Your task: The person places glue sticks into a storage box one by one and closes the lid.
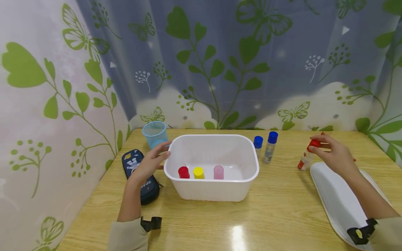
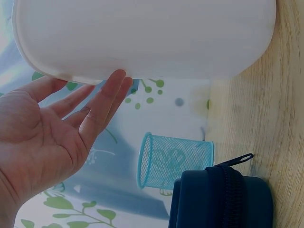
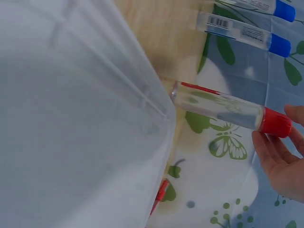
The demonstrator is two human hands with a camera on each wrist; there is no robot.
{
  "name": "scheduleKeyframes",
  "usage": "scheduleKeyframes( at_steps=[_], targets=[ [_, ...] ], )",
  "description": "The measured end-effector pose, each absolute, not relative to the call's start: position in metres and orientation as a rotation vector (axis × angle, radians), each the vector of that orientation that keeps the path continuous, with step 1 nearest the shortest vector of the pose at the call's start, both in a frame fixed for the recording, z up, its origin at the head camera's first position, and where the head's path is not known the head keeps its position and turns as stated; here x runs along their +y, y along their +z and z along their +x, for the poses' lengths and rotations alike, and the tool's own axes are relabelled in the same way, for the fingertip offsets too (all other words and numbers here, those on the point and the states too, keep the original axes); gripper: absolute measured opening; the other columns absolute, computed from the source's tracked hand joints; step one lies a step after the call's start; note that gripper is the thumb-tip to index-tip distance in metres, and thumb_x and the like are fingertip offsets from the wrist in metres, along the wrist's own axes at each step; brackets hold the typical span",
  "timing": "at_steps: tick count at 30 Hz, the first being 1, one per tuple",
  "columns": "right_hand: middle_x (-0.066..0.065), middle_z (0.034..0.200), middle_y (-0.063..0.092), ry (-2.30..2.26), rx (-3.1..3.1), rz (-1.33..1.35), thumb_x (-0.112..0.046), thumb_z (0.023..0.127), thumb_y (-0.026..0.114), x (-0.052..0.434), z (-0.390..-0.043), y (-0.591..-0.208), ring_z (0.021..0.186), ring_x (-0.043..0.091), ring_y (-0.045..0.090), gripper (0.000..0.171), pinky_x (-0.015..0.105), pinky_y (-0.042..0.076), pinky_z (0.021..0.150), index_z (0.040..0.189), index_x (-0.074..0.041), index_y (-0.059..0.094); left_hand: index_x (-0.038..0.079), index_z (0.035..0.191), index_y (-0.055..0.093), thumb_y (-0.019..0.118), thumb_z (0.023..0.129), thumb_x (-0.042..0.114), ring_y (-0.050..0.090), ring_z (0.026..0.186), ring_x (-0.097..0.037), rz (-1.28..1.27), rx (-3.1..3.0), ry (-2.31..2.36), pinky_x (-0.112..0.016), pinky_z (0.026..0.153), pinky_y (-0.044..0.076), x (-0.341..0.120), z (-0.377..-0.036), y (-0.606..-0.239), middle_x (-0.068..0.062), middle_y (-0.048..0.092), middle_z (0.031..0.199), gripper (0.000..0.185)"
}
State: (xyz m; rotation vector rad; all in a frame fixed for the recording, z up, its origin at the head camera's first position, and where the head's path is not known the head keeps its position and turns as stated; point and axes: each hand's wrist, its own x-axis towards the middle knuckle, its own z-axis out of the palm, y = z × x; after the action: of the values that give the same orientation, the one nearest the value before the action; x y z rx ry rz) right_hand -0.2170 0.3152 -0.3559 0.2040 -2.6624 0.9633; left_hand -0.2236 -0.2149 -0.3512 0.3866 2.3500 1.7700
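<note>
Wooden table [image 1: 270,216] carries everything, with a leaf-print curtain [image 1: 220,62] hanging behind it. White tub [image 1: 213,190] sits at the centre; inside it stand three capped bottles, red [image 1: 183,172], yellow [image 1: 198,172] and pink [image 1: 218,172], in a row along its near wall. White lid [image 1: 336,200] lies at 4 o'clock from the tub, partly under the right forearm. Dark pouch [image 1: 138,174] lies at 9 o'clock from the tub, under the left wrist, and a blue mesh cup [image 1: 155,134] stands at 10 o'clock, near the table's far edge. Two blue-capped bottles [image 1: 267,146] stand upright side by side at 2 o'clock, just beside the tub.

Left hand [image 1: 150,163] is flat and relaxed, fingers straight, its fingertips [image 2: 116,80] touching the tub's left rim. Right hand [image 1: 334,155] pinches the red cap of a glue bottle [image 1: 306,158] at 3 o'clock from the tub; the bottle tilts, its base on or just above the table, which I cannot tell.
</note>
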Motion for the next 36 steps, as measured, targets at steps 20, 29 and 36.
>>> scheduleKeyframes(
  at_steps=[20,29,36],
  targets=[
    [-0.026,0.094,0.053,0.988,-2.501,0.216,-0.02,0.089,0.063,0.3,-0.201,-0.323,0.076,-0.02,0.045,0.034,0.01,0.042,0.054,0.117,-0.002,0.058,0.008,0.143,0.029,0.046,0.098,0.025,0.044,0.117,-0.036,0.394,2.341,1.772,-0.046,0.085,0.045,-0.214,-0.224,-0.35,-0.02,0.034,0.138,0.051],
    [-0.029,0.091,0.051,0.967,-2.429,0.327,-0.014,0.088,0.064,0.277,-0.191,-0.283,0.079,-0.014,0.049,0.031,0.002,0.039,0.065,0.117,-0.003,0.06,0.009,0.143,0.029,0.046,0.098,0.025,0.042,0.118,-0.035,0.378,2.345,1.768,-0.047,0.087,0.044,-0.214,-0.222,-0.348,-0.019,0.034,0.138,0.051],
    [-0.023,0.095,0.052,0.945,-2.435,0.373,-0.015,0.089,0.063,0.255,-0.184,-0.256,0.073,-0.014,0.051,0.031,0.005,0.04,0.062,0.118,-0.006,0.059,0.009,0.143,0.029,0.047,0.098,0.026,0.041,0.119,-0.035,0.379,2.343,1.77,-0.05,0.088,0.042,-0.214,-0.222,-0.349,-0.019,0.034,0.138,0.052]
  ],
)
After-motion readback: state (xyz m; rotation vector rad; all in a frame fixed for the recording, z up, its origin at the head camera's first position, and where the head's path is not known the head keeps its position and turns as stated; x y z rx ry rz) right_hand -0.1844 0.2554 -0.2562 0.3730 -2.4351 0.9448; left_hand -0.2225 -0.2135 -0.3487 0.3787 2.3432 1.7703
